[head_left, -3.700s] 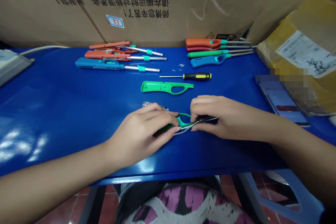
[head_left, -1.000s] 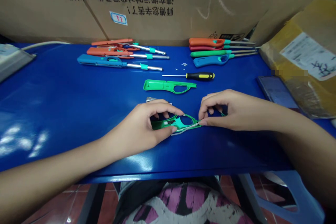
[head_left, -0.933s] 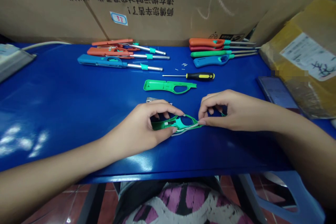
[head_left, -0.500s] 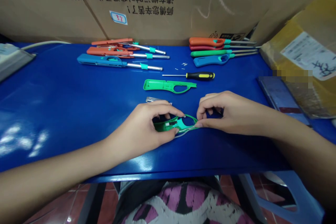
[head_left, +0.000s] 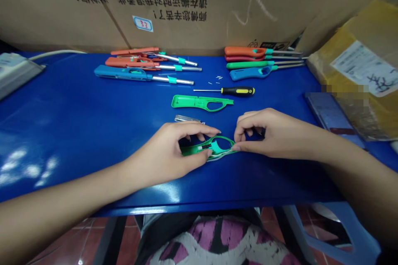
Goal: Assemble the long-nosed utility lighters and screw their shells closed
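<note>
Near the front of the blue table lies a green lighter casing half with its hollow side up. Inside it sit a teal trigger and a small black-and-white part. My left hand is wrapped round the casing, thumb on its near edge and fingers along the far side. A thin pale tube or wire runs along the near edge towards the right end. There my right hand pinches the narrow tip; whether it grips the tube or the casing is partly hidden.
Beyond the hands lie another green casing half, a clear part, a screwdriver and tiny screws. Lighters stand in rows at the back left and right. Cardboard walls the rear; a taped package sits right.
The fingers of my left hand have lifted slightly from the casing's far rim. My right hand stays at the narrow end. The whole view has shifted a little.
</note>
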Available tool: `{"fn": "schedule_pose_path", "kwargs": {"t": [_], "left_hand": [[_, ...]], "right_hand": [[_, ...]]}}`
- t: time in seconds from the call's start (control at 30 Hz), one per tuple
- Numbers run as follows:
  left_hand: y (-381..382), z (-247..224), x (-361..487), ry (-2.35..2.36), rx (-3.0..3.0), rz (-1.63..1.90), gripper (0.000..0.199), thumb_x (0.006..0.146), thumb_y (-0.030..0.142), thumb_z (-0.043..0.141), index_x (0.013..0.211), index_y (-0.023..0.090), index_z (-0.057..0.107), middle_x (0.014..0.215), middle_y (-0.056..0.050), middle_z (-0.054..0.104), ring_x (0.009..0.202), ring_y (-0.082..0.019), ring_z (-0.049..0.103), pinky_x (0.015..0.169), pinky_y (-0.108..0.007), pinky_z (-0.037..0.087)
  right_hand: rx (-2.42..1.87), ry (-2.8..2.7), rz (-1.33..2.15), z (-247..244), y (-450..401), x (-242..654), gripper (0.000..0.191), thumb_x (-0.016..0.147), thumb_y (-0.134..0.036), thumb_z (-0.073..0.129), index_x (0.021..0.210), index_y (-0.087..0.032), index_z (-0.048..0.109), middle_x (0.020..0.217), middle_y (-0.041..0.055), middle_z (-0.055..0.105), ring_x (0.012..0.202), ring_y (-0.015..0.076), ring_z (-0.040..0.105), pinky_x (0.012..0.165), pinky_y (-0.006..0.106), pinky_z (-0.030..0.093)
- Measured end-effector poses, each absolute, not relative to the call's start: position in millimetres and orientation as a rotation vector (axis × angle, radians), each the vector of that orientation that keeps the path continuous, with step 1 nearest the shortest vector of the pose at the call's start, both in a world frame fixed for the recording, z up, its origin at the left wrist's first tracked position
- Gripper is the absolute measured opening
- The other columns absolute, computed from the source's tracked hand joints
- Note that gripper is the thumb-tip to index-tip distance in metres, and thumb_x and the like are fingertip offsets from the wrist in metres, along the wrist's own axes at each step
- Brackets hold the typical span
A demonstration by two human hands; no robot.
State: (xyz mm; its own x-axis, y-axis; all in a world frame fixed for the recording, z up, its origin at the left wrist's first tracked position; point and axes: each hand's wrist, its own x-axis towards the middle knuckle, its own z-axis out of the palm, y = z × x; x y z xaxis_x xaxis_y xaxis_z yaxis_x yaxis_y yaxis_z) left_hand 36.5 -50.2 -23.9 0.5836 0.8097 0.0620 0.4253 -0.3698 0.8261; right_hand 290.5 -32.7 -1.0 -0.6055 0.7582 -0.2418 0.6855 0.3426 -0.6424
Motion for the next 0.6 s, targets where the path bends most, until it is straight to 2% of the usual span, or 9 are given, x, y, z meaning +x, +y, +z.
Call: {"fn": "schedule_pose_path", "kwargs": {"t": [0.13, 0.27, 0.47, 0.6], "left_hand": [[-40, -18, 24, 0.962, 2.098, 0.634, 0.034, 0.087, 0.018, 0.064, 0.119, 0.023, 0.072, 0.111, -0.004, 0.074, 0.094, -0.017, 0.069, 0.086, -0.03, 0.057], [-21, -16, 9, 0.954, 2.482, 0.679, 0.032, 0.09, 0.022, 0.062, 0.12, 0.023, 0.071, 0.117, -0.006, 0.072, 0.107, -0.022, 0.065, 0.097, -0.036, 0.052], [-7, -23, 2, 0.936, 2.644, 0.545, 0.028, 0.095, 0.033, 0.061, 0.118, 0.02, 0.071, 0.114, -0.008, 0.071, 0.105, -0.022, 0.062, 0.096, -0.037, 0.049], [-5, -25, 2, 0.903, 2.617, 0.508, 0.023, 0.096, 0.028, 0.059, 0.113, 0.02, 0.073, 0.107, -0.007, 0.071, 0.101, -0.02, 0.064, 0.092, -0.033, 0.051]], "right_hand": [[-1.376, -2.493, 1.09, -1, -31, 295, 0.019, 0.085, -0.039, 0.068, 0.078, -0.022, 0.071, 0.081, 0.0006, 0.071, 0.073, 0.0153, 0.06, 0.067, 0.029, 0.045], [-1.326, -2.516, 1.034, -1, -28, 300, 0.016, 0.086, -0.037, 0.069, 0.081, -0.022, 0.071, 0.084, 0.0016, 0.071, 0.075, 0.0161, 0.06, 0.069, 0.03, 0.046], [-1.118, -2.496, 0.77, 1, -34, 296, 0.015, 0.09, -0.037, 0.068, 0.094, -0.023, 0.068, 0.095, 0.0043, 0.07, 0.089, 0.0186, 0.062, 0.079, 0.032, 0.048], [-0.849, -2.598, 0.794, -3, -41, 289, 0.01, 0.093, -0.03, 0.065, 0.098, -0.021, 0.066, 0.101, 0.0046, 0.067, 0.098, 0.018, 0.06, 0.089, 0.033, 0.047]]}}
